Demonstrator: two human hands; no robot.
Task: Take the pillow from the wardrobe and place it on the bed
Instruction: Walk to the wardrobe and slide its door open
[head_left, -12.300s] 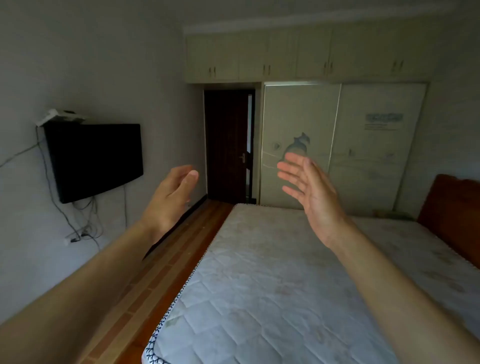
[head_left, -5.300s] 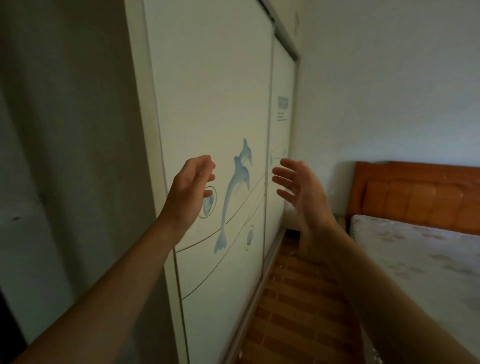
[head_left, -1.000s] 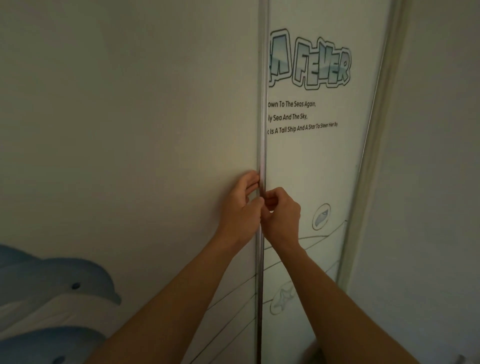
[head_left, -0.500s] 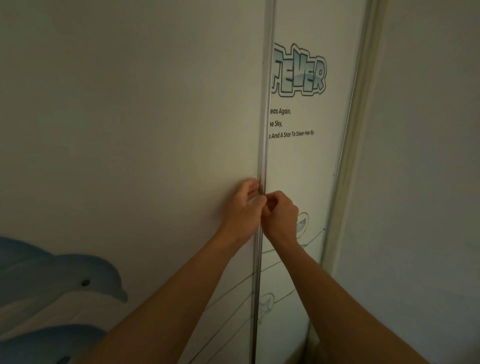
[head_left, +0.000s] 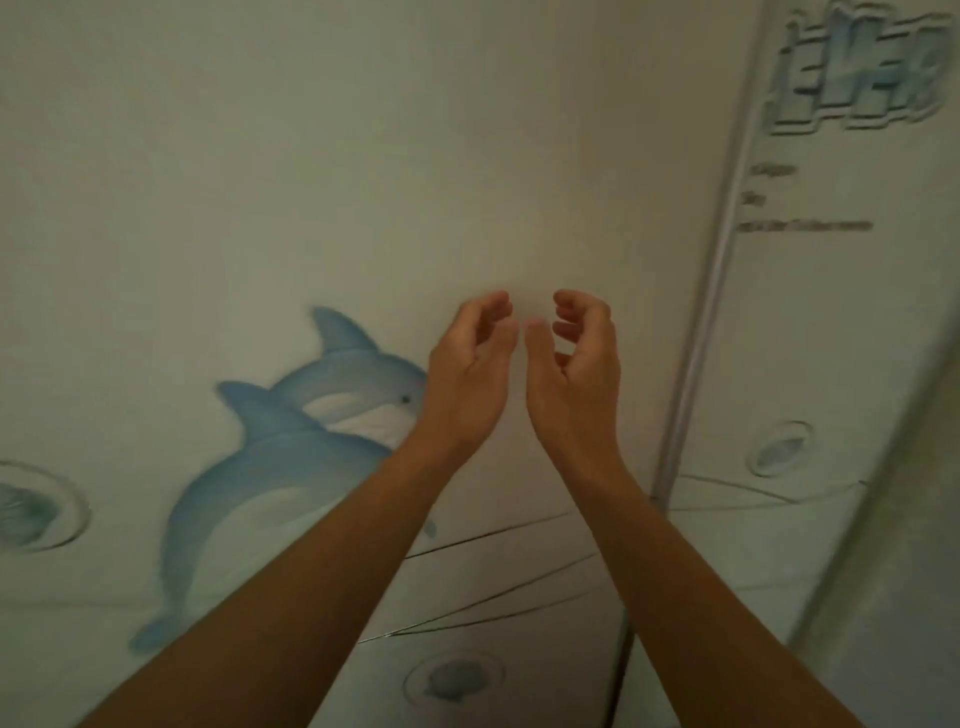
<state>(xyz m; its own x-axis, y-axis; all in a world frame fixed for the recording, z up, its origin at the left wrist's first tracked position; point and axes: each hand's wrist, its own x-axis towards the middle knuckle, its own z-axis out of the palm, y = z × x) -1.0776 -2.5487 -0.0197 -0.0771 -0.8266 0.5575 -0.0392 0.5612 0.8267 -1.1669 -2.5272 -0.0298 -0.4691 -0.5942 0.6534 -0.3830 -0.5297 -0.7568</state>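
Note:
The wardrobe fills the head view, with both sliding doors closed. Its left door (head_left: 322, 171) is pale with two blue dolphins painted on it. The right door (head_left: 831, 332) carries blurred blue lettering. A metal edge strip (head_left: 719, 249) runs between them. My left hand (head_left: 470, 379) and my right hand (head_left: 576, 374) are raised side by side in front of the left door, fingers loosely curled, holding nothing. They are well left of the strip. No pillow and no bed are in view.
A pale wall (head_left: 914, 519) borders the wardrobe at the far right. Round shell motifs (head_left: 457, 680) and thin curved lines decorate the lower door panels.
Both hands have let go of the strip between the doors and now hang free in front of the dolphin door. The view has swung left, and the strip now lies to the right.

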